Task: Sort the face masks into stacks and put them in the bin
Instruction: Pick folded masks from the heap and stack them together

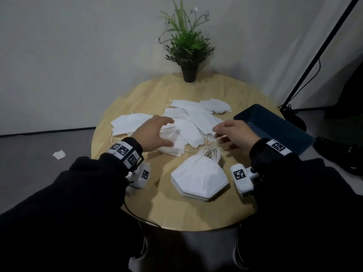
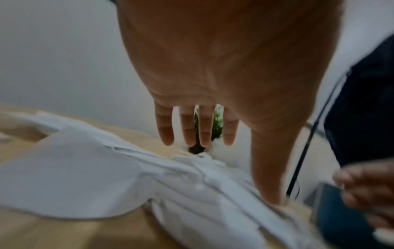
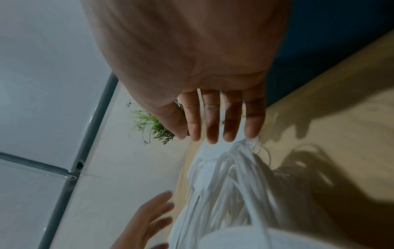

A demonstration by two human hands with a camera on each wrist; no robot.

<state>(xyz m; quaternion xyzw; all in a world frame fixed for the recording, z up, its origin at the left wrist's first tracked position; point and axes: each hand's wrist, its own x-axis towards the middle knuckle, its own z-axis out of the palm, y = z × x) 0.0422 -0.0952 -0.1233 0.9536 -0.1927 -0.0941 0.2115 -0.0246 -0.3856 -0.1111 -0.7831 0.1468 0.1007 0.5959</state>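
left hand (image 1: 155,134) spread, empty | right hand (image 1: 234,134) loose, empty | one stack (image 1: 198,178) | one bin (image 1: 275,126) (loose masks (image 1: 188,122) uncountable)

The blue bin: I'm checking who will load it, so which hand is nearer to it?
Right. The right hand hovers just beside the blue bin's near-left edge; the left hand is across the loose masks, farther away.

Soft white cloth on pale wood

The face masks (image 1: 193,174) look like matt white fabric with thin elastic loops; the tabletop (image 1: 176,211) is smooth light wood grain with a faint sheen; the bin (image 1: 279,126) looks like smooth dark blue plastic.
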